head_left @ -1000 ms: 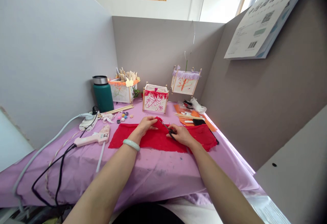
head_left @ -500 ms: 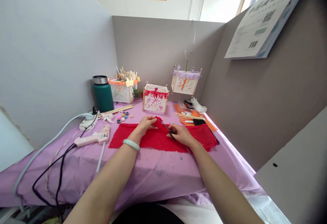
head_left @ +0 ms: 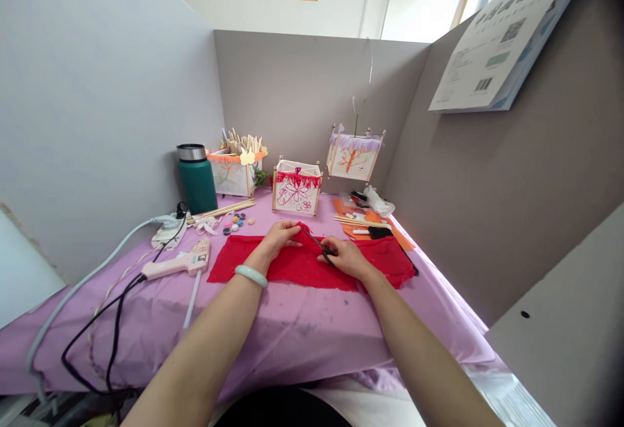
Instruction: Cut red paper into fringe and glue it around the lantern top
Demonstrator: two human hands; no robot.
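My left hand (head_left: 280,237) pinches a small fringed piece of red cloth or paper (head_left: 305,227) between thumb and fingers. Closed around the dark handles of a pair of scissors (head_left: 316,241), my right hand (head_left: 345,256) points the blades up and left at that fringed piece. Both hands are above a wide red cloth (head_left: 238,261) spread across the purple-covered table. Behind them stands a small white lantern box (head_left: 296,194) with a drawn flower and red fringe. Whether the blades are parted is too small to tell.
At the left lie a pink glue gun (head_left: 182,263), a power strip (head_left: 168,232) and cables. Farther back stand a green bottle (head_left: 197,180) and a box of sticks (head_left: 234,177). A purple-fringed lantern (head_left: 353,157) hangs at the right, above orange sheets (head_left: 348,209).
The scissor blades have shifted very slightly at the fringed red piece. Both hands stay in nearly the same place.
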